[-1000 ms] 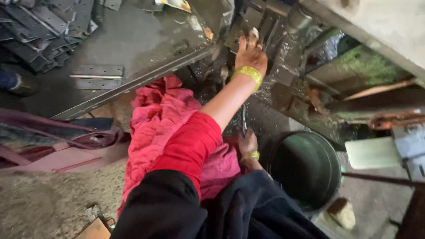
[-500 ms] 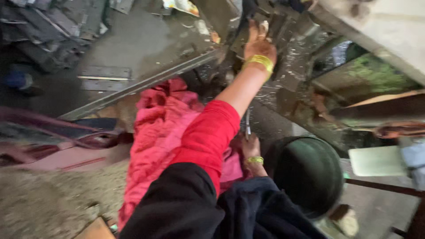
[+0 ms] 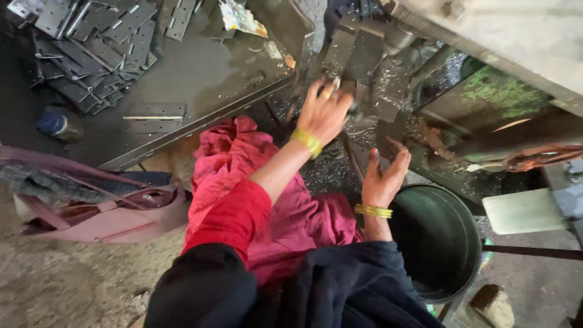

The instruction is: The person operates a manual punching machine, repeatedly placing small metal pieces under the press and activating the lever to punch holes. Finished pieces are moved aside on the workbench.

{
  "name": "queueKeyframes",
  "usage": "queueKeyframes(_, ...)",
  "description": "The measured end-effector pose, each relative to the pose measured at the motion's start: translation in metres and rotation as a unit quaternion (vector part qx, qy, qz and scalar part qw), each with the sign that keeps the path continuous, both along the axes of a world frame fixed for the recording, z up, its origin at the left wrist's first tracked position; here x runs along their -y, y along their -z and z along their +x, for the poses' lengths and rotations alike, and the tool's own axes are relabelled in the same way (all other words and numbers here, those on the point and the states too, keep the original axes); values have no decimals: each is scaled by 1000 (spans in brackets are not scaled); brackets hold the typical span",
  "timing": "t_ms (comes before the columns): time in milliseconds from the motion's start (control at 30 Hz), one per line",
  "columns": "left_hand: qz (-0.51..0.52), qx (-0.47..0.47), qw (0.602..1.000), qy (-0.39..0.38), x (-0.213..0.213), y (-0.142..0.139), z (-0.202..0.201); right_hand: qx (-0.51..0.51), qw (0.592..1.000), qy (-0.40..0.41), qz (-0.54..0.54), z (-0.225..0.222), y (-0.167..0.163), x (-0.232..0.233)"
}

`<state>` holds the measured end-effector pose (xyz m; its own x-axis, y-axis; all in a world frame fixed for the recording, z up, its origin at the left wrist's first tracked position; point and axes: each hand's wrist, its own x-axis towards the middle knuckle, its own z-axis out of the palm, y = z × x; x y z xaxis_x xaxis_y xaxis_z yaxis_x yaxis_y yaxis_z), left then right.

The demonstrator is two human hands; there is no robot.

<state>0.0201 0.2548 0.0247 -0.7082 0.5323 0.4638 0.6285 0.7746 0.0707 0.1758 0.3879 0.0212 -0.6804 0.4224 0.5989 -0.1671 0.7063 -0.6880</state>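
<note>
My left hand, with a yellow bangle at the wrist, reaches forward from a red sleeve to the dark machine. Its fingertips rest on a flat metal piece under the machine's block, and whether they grip it is unclear. My right hand, wearing thin gold bangles, is held lower and to the right, fingers spread, holding nothing. It hovers beside the rim of a dark green bucket. Pink cloth covers my lap.
A pile of grey hinge plates lies on the dark steel table, with one single plate near its edge. A blue-capped bottle and pink bag sit left. A pale flat slab and a stone lie right.
My right hand has risen from my lap and spread its fingers. My left hand stays at the machine, a little nearer to me in view.
</note>
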Motion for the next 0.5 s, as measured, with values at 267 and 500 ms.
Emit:
queueKeyframes(267, 17, 82, 993, -78, -84, -38, -21, 116, 993, 6, 12, -7, 19, -16)
queueKeyframes(500, -150, 206, 966, -48, -30, -14, -3, 370, 928, -28, -29, -8, 0, -1)
